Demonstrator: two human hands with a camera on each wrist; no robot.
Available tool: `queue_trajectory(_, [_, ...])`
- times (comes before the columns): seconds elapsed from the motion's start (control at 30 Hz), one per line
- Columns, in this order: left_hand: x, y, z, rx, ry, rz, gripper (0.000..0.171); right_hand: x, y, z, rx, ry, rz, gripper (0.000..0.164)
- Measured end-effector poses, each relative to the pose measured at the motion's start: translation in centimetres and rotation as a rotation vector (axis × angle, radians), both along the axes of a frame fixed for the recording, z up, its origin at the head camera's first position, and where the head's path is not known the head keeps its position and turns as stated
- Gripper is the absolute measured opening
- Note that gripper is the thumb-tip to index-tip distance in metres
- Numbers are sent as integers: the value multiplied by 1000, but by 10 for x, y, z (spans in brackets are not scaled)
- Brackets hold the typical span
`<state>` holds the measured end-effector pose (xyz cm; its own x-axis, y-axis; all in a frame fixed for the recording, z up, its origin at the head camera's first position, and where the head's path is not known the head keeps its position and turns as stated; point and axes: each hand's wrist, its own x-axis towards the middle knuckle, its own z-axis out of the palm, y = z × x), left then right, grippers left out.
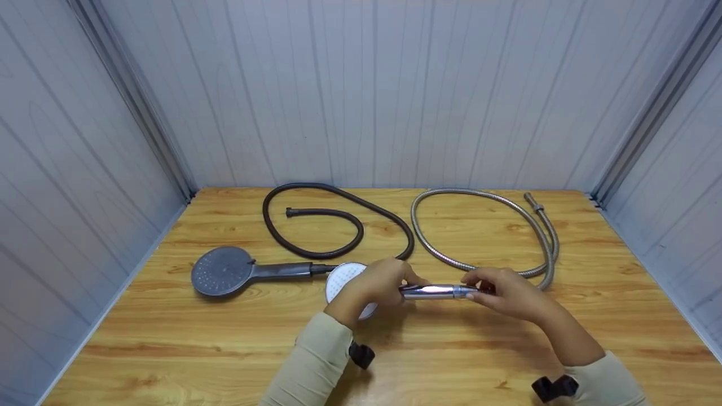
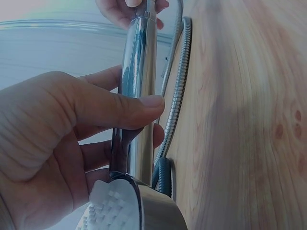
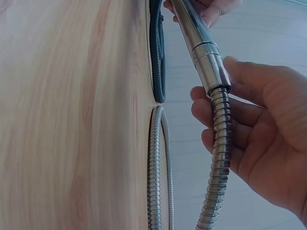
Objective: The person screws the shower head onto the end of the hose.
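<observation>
A chrome shower head with a white spray face [image 1: 342,276] is held over the table by both hands. My left hand [image 1: 383,282] grips its handle [image 2: 139,62], thumb across the front and fingers behind. At the handle's far end, my right hand [image 1: 507,294] pinches the metal connector [image 3: 212,72] of a silver shower hose [image 3: 220,139]. In the right wrist view the thumb lies at the connector's side, with fingers curled behind the hose. Connector and handle meet end to end in line. From there the hose loops behind the right hand on the table.
A dark grey shower head [image 1: 223,272] lies at the left, joined to a dark hose [image 1: 333,190] coiled toward the back. The silver hose's free end [image 1: 533,200] lies at the back right. Pale panel walls [image 1: 361,101] enclose the wooden table [image 1: 186,349].
</observation>
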<state>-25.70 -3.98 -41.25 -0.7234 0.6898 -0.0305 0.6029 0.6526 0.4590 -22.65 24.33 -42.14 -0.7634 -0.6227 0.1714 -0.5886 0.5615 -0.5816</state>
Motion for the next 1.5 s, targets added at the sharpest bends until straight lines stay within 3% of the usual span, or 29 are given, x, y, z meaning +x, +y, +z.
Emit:
queue_trajectory(0.27, [-1,-1,-3,-8,28,-9,56,0,-1,-5,-2,77,-11,30])
queue_trajectory(0.67, [-2,-2,-3,11,24,-28,53,-1,-1,-6,-36,86,8,29])
queue_trajectory(1.5, [-2,-3,-2,48,61,-71,47,-2,1,-7,-36,106,35,11])
